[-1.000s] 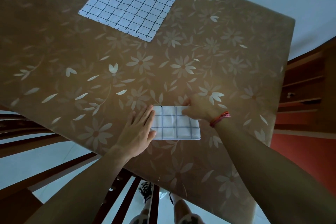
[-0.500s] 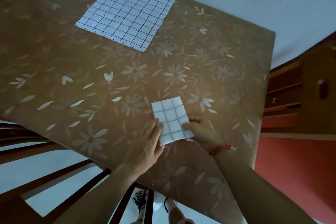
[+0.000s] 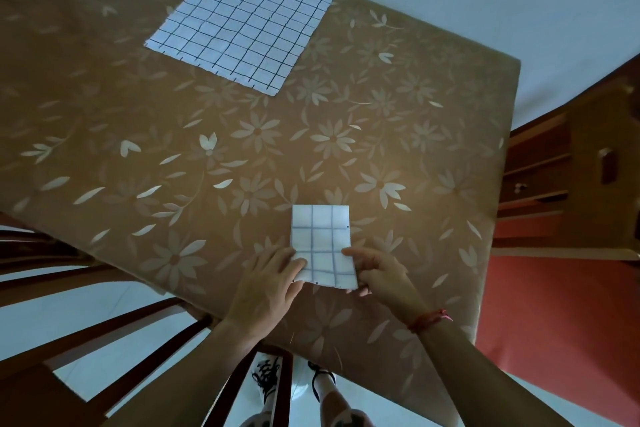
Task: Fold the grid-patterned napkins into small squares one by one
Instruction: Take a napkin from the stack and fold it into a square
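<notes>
A folded white grid-patterned napkin point(image 3: 321, 241) lies as a narrow upright rectangle near the table's front edge. My left hand point(image 3: 269, 288) rests on its lower left corner, fingers flat and together. My right hand point(image 3: 380, 274) pinches the lower right corner, thumb under the edge and index finger on top. A second grid napkin point(image 3: 242, 22) lies spread out flat at the far side of the table, well away from both hands.
The table point(image 3: 138, 135) wears a brown cloth with pale flowers. Wooden chair slats point(image 3: 114, 350) stand below its front edge. A wooden cabinet point(image 3: 568, 166) is at the right, red floor beneath it. My feet in shoes point(image 3: 294, 381) show under the table.
The folded napkin has been turned from lying crosswise to lengthwise. Both hands have shifted to its near end, the right hand moving from the top edge to the lower right corner.
</notes>
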